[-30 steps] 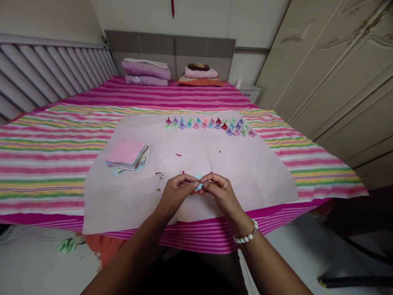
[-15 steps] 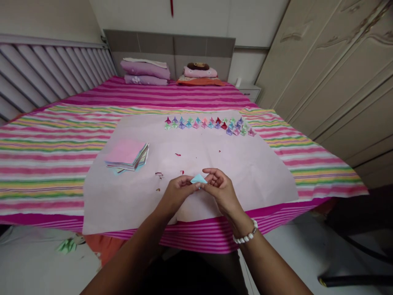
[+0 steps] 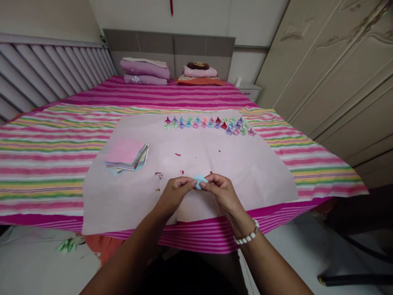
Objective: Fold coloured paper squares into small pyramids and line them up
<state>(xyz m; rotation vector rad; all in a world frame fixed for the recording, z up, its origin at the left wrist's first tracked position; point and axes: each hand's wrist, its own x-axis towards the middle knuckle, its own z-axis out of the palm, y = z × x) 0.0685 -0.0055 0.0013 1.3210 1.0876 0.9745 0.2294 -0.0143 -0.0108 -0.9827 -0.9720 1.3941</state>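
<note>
A small folded piece of light blue paper [image 3: 200,180] is pinched between both hands, just above the pale sheet [image 3: 245,180] near the bed's front edge. My left hand [image 3: 176,191] is closed on its left side, thumb and forefinger together. On its right side my right hand [image 3: 221,191] grips it the same way, a white bead bracelet [image 3: 247,237] on that wrist. The fingers cover part of the folds. Left of the hands lies a stack of square coloured paper [image 3: 125,153], pink on top. Several small folded paper pieces [image 3: 195,124] stand in rows along the sheet's far side.
Small dark red scraps [image 3: 159,175] lie scattered on the sheet. A striped cover [image 3: 46,155] spreads over the bed. Folded purple bedding [image 3: 145,70] and a pink pile [image 3: 200,72] rest by the headboard [image 3: 153,45]. A crumpled green paper [image 3: 66,246] is on the floor at left.
The right forefinger has come down onto the light blue paper, where it was raised before. The paper has turned and is now more covered by the fingertips.
</note>
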